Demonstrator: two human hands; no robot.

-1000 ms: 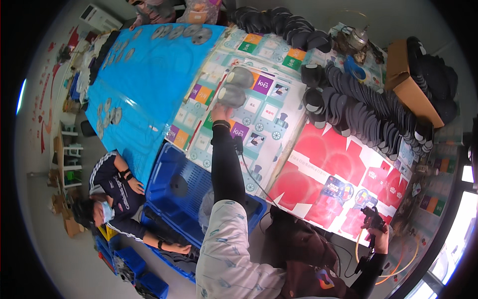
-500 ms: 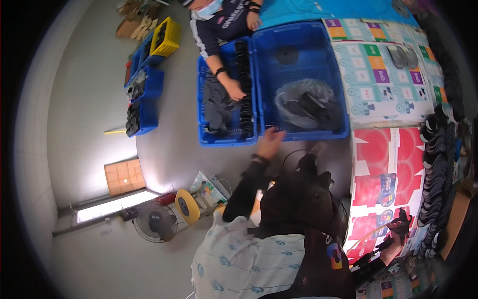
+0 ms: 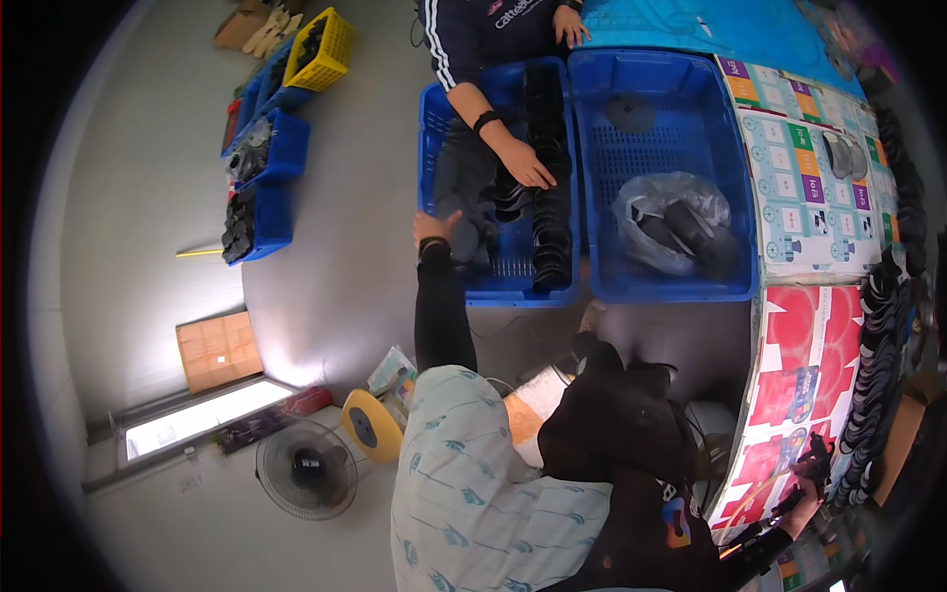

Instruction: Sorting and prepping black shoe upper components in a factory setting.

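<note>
My left hand [image 3: 434,228] is at the near left corner of the left blue crate [image 3: 427,128]. Its fingers grip the rim, with the thumb on the inner side beside flat dark grey pieces [image 3: 464,232]. A row of black curved pieces [image 3: 546,178] stands along the crate's right side. My right hand [image 3: 807,495] is low at the right, by the red-printed sheet [image 3: 789,335] on the table. It is closed around a black thing [image 3: 815,459] whose kind I cannot make out. A co-worker's hand [image 3: 528,166] reaches over the left crate, fingers near the black row.
Right of that crate stands another blue crate [image 3: 681,84], holding a clear plastic bag [image 3: 641,192] with dark pieces. A long stack of black curved pieces [image 3: 873,365] lines the table's right side. A fan [image 3: 308,472] and a yellow stool [image 3: 373,426] are at the lower left.
My left hand has gone from in front of the crates to the left crate's left rim and taken hold. The co-worker's hand has moved to the black row. The view has shifted.
</note>
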